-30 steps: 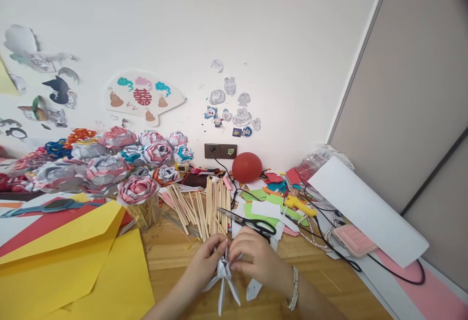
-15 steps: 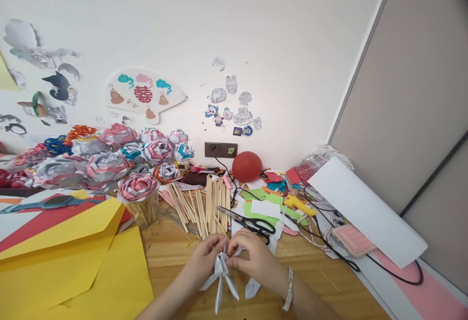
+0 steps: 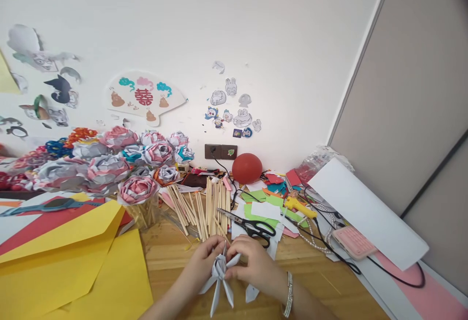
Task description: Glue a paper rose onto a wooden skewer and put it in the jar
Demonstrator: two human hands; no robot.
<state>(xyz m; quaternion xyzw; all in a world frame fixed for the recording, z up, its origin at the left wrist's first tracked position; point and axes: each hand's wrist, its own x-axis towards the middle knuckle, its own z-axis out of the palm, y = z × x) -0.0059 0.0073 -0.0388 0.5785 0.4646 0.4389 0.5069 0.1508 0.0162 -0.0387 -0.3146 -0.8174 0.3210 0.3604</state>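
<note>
A white folded paper flower [image 3: 219, 267] with several long pointed strips spreading from it is between my hands, low in the middle of the view. My left hand [image 3: 205, 257] pinches its left upper side, fingers closed. From the right, my right hand [image 3: 252, 261] is closed on the flower's other side, thumb against the folded centre. A strip pokes up between my fingertips. Under my right hand a loose white paper piece [image 3: 251, 292] lies on the wooden table [image 3: 292, 281]. Just beyond my hands are black-handled scissors [image 3: 252, 225].
Wooden sticks [image 3: 217, 205] lie beyond my hands. Finished paper flowers [image 3: 138, 189] crowd the left, above yellow paper [image 3: 109, 276]. A red balloon [image 3: 247, 168], green paper scraps [image 3: 263, 208], a yellow glue gun [image 3: 300, 207], its cable and a pink calculator-like device [image 3: 354, 242] are rightward.
The flower has turned slightly between my fingers, its centre facing up more and its lower strips shifted left. My hands keep their hold.
</note>
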